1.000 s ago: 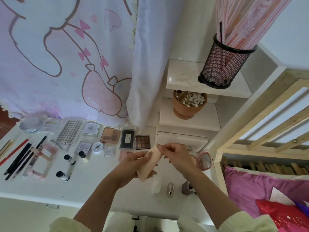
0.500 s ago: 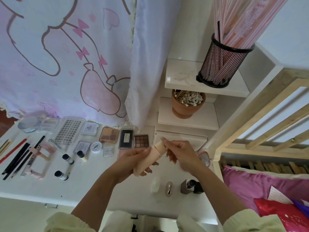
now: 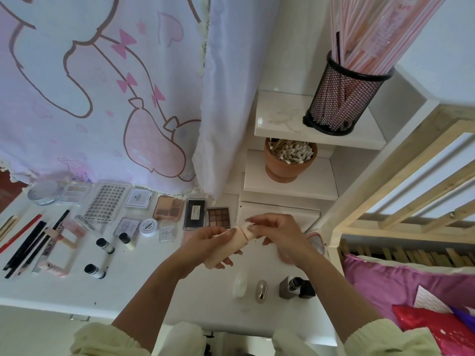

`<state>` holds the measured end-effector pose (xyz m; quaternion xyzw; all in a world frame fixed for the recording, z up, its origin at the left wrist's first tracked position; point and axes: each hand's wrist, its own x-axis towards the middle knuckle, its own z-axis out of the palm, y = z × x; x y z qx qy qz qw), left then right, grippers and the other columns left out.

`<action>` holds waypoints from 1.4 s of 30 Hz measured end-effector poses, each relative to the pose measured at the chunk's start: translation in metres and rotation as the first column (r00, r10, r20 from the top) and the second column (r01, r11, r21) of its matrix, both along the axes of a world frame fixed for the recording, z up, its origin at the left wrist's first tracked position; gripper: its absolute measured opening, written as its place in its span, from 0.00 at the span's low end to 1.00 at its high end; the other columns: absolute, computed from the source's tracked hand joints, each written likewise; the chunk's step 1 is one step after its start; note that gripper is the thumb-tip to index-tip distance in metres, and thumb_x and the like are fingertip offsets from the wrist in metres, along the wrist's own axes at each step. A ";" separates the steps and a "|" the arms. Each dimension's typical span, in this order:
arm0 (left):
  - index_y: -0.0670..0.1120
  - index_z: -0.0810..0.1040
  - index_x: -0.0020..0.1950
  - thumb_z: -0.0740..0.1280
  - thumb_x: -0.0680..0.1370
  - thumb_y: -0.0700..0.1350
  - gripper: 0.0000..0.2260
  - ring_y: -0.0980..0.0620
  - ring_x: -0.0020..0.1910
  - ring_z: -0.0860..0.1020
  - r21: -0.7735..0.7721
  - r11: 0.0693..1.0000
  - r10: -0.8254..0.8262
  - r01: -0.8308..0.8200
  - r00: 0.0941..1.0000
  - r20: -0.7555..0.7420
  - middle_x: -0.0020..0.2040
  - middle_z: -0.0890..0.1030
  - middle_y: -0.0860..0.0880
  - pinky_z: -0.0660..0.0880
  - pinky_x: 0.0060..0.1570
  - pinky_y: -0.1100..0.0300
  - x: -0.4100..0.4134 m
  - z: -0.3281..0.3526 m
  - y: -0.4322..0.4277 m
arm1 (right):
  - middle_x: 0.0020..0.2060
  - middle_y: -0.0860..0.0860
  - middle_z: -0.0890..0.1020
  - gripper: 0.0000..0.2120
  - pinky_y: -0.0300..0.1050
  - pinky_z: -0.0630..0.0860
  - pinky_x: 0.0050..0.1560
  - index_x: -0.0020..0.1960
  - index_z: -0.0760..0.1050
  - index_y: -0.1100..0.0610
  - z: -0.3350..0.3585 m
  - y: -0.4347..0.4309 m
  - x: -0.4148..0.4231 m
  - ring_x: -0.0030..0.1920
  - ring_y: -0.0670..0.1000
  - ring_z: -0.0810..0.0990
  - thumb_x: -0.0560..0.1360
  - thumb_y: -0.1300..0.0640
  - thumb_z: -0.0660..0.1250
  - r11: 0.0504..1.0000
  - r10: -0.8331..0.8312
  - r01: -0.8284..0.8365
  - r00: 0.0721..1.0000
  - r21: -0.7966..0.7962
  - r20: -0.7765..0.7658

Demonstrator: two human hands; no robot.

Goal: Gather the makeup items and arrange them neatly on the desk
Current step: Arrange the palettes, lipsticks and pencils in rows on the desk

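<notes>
Currently the left hand [image 3: 205, 240] curls round a peach plastic tube [image 3: 225, 250] held just in front of the brown nine-pan eyeshadow palette [image 3: 218, 217], the right hand [image 3: 280, 235] pinching its cap end, so squeezing while twisting could, I judge, spurt cream onto that palette.

The widest bare stretch of desk [image 3: 159, 286] lies along the front edge, between the small bottles [image 3: 104, 245] and the white pebble-shaped case [image 3: 240, 283]; a hand could pass there. The row of palettes [image 3: 168, 208] lines the back, with the curtain [image 3: 231, 98] hanging down over it. Pencils [image 3: 23, 245] crowd the far left. At front right the case, a metallic oval [image 3: 261, 291] and a square bottle [image 3: 295, 287] stand close together (narrow gaps only). The shelves [image 3: 290, 186] and wooden bed frame [image 3: 339, 227] wall off the right. My left hand [image 3: 205, 240] and right hand [image 3: 280, 235], gripping the beige tube [image 3: 239, 235], fill the air mid-desk.
</notes>
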<state>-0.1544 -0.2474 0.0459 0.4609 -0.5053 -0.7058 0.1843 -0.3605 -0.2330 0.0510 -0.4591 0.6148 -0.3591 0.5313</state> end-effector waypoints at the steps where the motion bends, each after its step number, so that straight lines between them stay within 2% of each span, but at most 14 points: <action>1: 0.45 0.78 0.59 0.63 0.79 0.52 0.14 0.47 0.40 0.82 0.006 1.000 -0.001 0.001 1.000 -0.005 0.48 0.85 0.44 0.79 0.38 0.58 0.001 -0.001 0.000 | 0.46 0.53 0.85 0.12 0.37 0.75 0.37 0.55 0.82 0.57 0.000 -0.001 -0.001 0.41 0.46 0.81 0.72 0.62 0.73 1.000 0.006 -0.006 1.000 0.007 0.022; 3: 0.44 0.77 0.60 0.63 0.78 0.53 0.16 0.47 0.40 0.82 0.010 1.000 -0.004 0.004 1.000 -0.013 0.48 0.85 0.44 0.79 0.38 0.58 0.002 -0.001 -0.001 | 0.48 0.54 0.85 0.13 0.37 0.74 0.35 0.57 0.82 0.56 0.001 -0.001 -0.002 0.40 0.47 0.81 0.72 0.63 0.73 1.000 0.014 -0.016 0.998 0.023 0.055; 7: 0.44 0.76 0.61 0.63 0.79 0.52 0.15 0.46 0.40 0.82 -0.001 1.000 -0.011 0.011 1.000 -0.010 0.48 0.85 0.44 0.79 0.38 0.57 0.002 -0.003 -0.001 | 0.43 0.54 0.85 0.05 0.38 0.69 0.29 0.50 0.83 0.57 0.001 0.001 -0.001 0.32 0.51 0.81 0.74 0.60 0.71 1.000 -0.009 0.008 0.996 0.010 0.093; 11: 0.44 0.76 0.60 0.63 0.80 0.51 0.14 0.46 0.40 0.82 0.006 1.000 0.002 -0.002 1.000 -0.019 0.48 0.85 0.43 0.79 0.38 0.57 0.003 -0.003 0.000 | 0.42 0.58 0.85 0.06 0.39 0.73 0.31 0.50 0.82 0.60 -0.001 0.000 -0.002 0.35 0.53 0.82 0.73 0.65 0.71 0.999 -0.029 0.022 0.982 0.042 0.185; 13: 0.44 0.77 0.60 0.63 0.79 0.51 0.14 0.46 0.40 0.82 -0.001 1.000 -0.007 0.007 1.000 -0.016 0.48 0.85 0.43 0.79 0.38 0.57 0.004 -0.003 0.000 | 0.42 0.58 0.85 0.03 0.40 0.74 0.33 0.47 0.83 0.60 0.001 -0.002 -0.003 0.36 0.53 0.82 0.74 0.62 0.71 0.996 -0.036 0.017 0.974 0.086 0.225; 16: 0.46 0.77 0.58 0.63 0.79 0.51 0.13 0.46 0.40 0.82 -0.025 0.999 -0.039 0.039 0.999 -0.001 0.48 0.85 0.44 0.79 0.39 0.56 0.003 -0.003 0.001 | 0.40 0.56 0.85 0.09 0.39 0.74 0.34 0.44 0.81 0.61 0.000 -0.002 0.000 0.36 0.51 0.81 0.72 0.54 0.74 0.997 -0.008 -0.004 0.988 0.078 0.153; 20: 0.45 0.77 0.58 0.63 0.79 0.52 0.13 0.46 0.40 0.82 -0.025 0.999 -0.024 0.023 1.000 -0.016 0.48 0.85 0.44 0.79 0.38 0.57 0.000 -0.004 0.000 | 0.41 0.55 0.83 0.06 0.40 0.77 0.40 0.45 0.80 0.60 -0.006 -0.004 -0.001 0.41 0.49 0.81 0.70 0.63 0.75 0.999 -0.033 0.030 0.994 0.029 0.107; 25: 0.44 0.78 0.58 0.65 0.76 0.54 0.17 0.44 0.40 0.81 0.009 0.999 -0.032 0.032 0.999 -0.035 0.49 0.84 0.42 0.78 0.38 0.56 0.003 -0.008 -0.002 | 0.43 0.54 0.84 0.17 0.40 0.79 0.45 0.56 0.80 0.59 -0.007 -0.005 -0.008 0.42 0.48 0.83 0.69 0.67 0.75 0.998 0.055 -0.058 0.995 0.031 0.086; 28: 0.43 0.78 0.59 0.64 0.77 0.53 0.17 0.44 0.42 0.81 0.064 0.998 0.010 -0.005 0.997 -0.074 0.51 0.84 0.41 0.77 0.39 0.57 0.005 -0.014 -0.004 | 0.45 0.55 0.85 0.13 0.40 0.79 0.44 0.52 0.81 0.59 -0.009 -0.008 -0.014 0.43 0.49 0.82 0.70 0.69 0.74 0.999 -0.039 0.042 0.993 -0.020 0.109; 30: 0.44 0.79 0.60 0.63 0.78 0.53 0.16 0.45 0.46 0.82 0.092 0.993 0.083 -0.076 0.994 -0.072 0.52 0.84 0.43 0.78 0.45 0.56 0.006 -0.024 -0.006 | 0.42 0.54 0.84 0.10 0.37 0.78 0.40 0.50 0.81 0.59 -0.014 -0.012 -0.017 0.41 0.49 0.82 0.70 0.69 0.73 0.993 -0.119 0.120 0.988 -0.005 0.101; 32: 0.45 0.79 0.61 0.65 0.78 0.54 0.17 0.47 0.50 0.82 0.074 0.985 0.154 -0.155 0.988 0.024 0.51 0.85 0.46 0.78 0.50 0.55 0.005 -0.040 -0.011 | 0.40 0.55 0.83 0.10 0.36 0.78 0.36 0.51 0.81 0.62 -0.024 -0.018 -0.019 0.39 0.50 0.81 0.70 0.70 0.73 0.987 -0.152 0.149 0.987 0.068 0.043; 34: 0.44 0.78 0.61 0.67 0.78 0.53 0.16 0.49 0.49 0.83 0.077 0.970 0.216 -0.230 0.964 0.152 0.49 0.85 0.48 0.79 0.49 0.55 0.000 -0.058 -0.015 | 0.43 0.58 0.82 0.15 0.39 0.79 0.36 0.56 0.79 0.66 -0.038 -0.023 -0.019 0.39 0.53 0.82 0.70 0.71 0.73 0.976 -0.126 0.135 0.990 0.169 -0.061; 38: 0.39 0.76 0.61 0.71 0.76 0.46 0.17 0.46 0.48 0.81 0.165 0.918 0.310 -0.360 0.913 0.264 0.49 0.82 0.45 0.80 0.47 0.52 -0.017 -0.089 -0.022 | 0.46 0.57 0.80 0.16 0.53 0.83 0.48 0.56 0.77 0.65 -0.066 -0.029 -0.015 0.45 0.58 0.84 0.69 0.67 0.75 0.947 0.030 0.074 0.949 0.314 -0.313; 42: 0.43 0.77 0.57 0.72 0.75 0.42 0.12 0.50 0.43 0.79 0.125 0.904 0.348 -0.410 0.873 0.343 0.44 0.80 0.49 0.77 0.37 0.58 -0.037 -0.100 -0.025 | 0.46 0.55 0.81 0.13 0.52 0.81 0.52 0.53 0.77 0.61 -0.081 -0.035 -0.010 0.47 0.55 0.84 0.70 0.60 0.74 0.924 0.128 0.074 0.864 0.374 -0.488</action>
